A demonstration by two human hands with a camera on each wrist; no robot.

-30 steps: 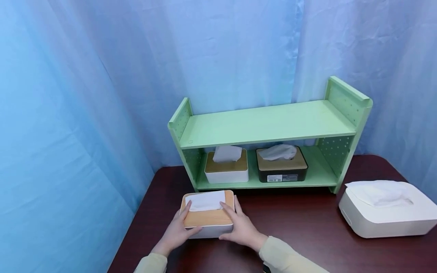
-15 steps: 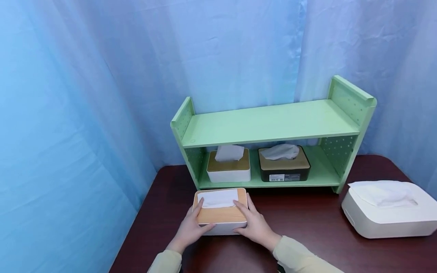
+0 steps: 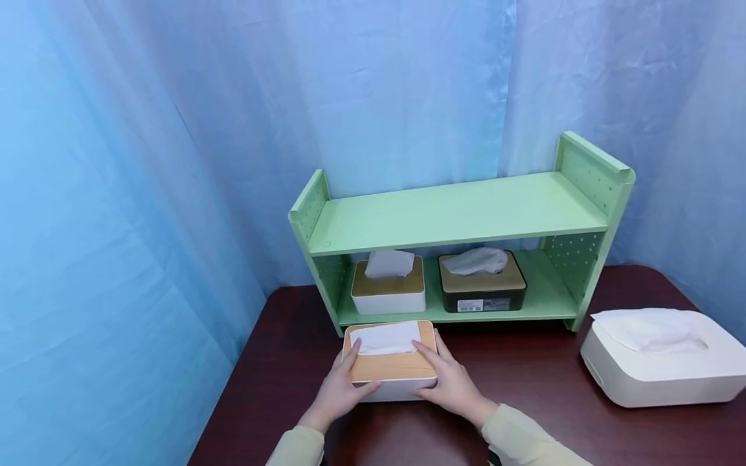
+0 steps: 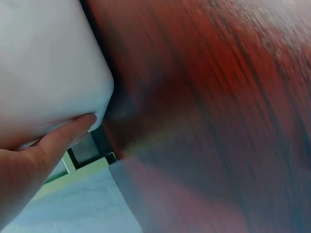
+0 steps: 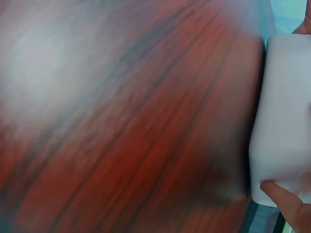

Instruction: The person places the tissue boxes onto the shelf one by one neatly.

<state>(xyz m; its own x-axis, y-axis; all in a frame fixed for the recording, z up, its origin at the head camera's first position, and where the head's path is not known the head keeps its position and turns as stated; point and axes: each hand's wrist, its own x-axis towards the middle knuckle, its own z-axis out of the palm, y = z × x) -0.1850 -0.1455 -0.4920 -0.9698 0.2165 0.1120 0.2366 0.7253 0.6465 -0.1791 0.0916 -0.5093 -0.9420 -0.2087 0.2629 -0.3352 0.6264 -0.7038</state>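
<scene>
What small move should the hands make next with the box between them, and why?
Probably lift the box slightly: left hand and right hand grip opposite sides, and it is low, in front of the shelf, whose top board is bare.

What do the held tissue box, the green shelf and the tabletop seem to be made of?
Held tissue box: smooth, matte white, probably plastic; its tan lid has grain lines, so wood or wood print.
Green shelf: even satin coating, perhaps painted metal, as the sides look perforated; plastic or board possible.
Tabletop: glossy dark red wood or laminate; wrist views show streaky grain and glare.
</scene>
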